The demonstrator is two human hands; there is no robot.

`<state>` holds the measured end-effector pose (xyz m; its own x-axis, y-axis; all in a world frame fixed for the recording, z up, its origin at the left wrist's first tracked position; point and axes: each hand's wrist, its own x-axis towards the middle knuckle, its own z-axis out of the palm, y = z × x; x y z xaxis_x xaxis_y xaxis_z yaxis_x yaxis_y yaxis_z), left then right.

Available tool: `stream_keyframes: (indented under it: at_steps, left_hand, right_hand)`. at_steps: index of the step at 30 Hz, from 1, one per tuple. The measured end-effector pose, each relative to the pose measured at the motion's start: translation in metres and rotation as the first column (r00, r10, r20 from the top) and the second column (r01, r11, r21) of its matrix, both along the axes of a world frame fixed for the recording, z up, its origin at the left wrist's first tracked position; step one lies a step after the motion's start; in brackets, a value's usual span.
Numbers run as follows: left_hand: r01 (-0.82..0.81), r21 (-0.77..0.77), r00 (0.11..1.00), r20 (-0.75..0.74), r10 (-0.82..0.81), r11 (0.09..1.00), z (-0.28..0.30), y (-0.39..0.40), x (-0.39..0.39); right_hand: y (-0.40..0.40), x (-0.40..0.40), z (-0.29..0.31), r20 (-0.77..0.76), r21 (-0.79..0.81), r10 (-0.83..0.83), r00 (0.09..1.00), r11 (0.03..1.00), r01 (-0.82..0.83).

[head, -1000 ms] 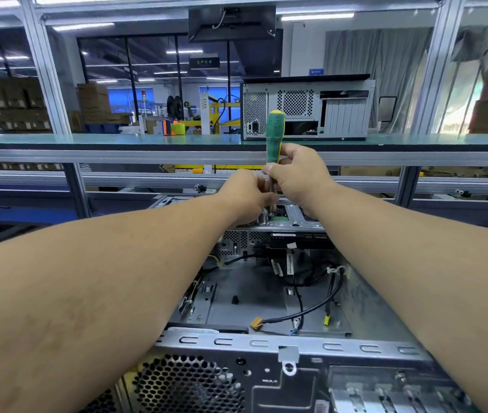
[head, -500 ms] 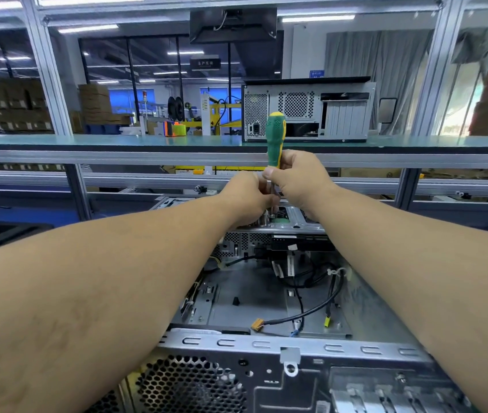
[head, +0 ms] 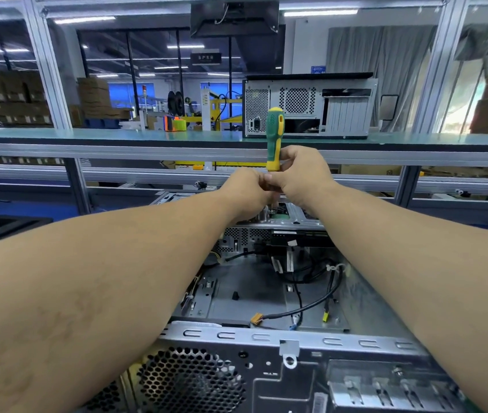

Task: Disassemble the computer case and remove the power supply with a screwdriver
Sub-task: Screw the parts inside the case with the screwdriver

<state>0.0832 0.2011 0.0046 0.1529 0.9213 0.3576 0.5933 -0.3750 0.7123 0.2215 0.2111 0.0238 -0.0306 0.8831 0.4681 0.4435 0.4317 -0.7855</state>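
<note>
The computer case [head: 266, 338] is showing bare grey sheet metal, matt to dull-sheened, with a punched honeycomb grille at 7 o'clock. Its loose cables [head: 305, 311] are looking like smooth black plastic sheathing. The screwdriver [head: 274, 138] at 12 o'clock is presenting a green-and-yellow plastic handle, slightly glossy, dimpled near the top. The shelf [head: 117, 135] behind is wearing a smooth green mat on brushed aluminium rails. The second case [head: 308, 105] on it is looking like pale perforated metal.

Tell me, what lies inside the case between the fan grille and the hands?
Head view: loose black cables with a yellow connector on the bare metal case floor.
</note>
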Motion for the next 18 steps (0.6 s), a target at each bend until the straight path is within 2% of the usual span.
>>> stream_keyframes:
  at_steps: [3, 8, 15, 18]
  left_hand:
    - [-0.011, -0.003, 1.0, -0.022, 0.011, 1.0, -0.001, 0.0015, -0.0004]
    - [-0.05, -0.013, 0.998, 0.024, 0.05, 0.999, 0.0007, 0.0024, -0.0003]
    - [-0.029, -0.025, 0.999, 0.027, 0.03, 0.999, 0.0, 0.0018, -0.001]
    - [-0.036, -0.018, 0.999, -0.026, 0.035, 0.999, -0.0007, 0.0028, -0.0017]
  right_hand:
    - [-0.0021, 0.0004, 0.0007, -0.014, -0.006, 0.026, 1.0, 1.0, -0.026]
    - [-0.0041, 0.0019, -0.002, -0.098, -0.044, 0.122, 0.988, 0.991, -0.127]
    - [0.0029, 0.0021, -0.0024, 0.001, -0.047, 0.045, 0.999, 0.998, -0.045]
    - [0.0056, 0.0048, -0.003, -0.006, -0.054, 0.01, 1.0, 0.998, -0.011]
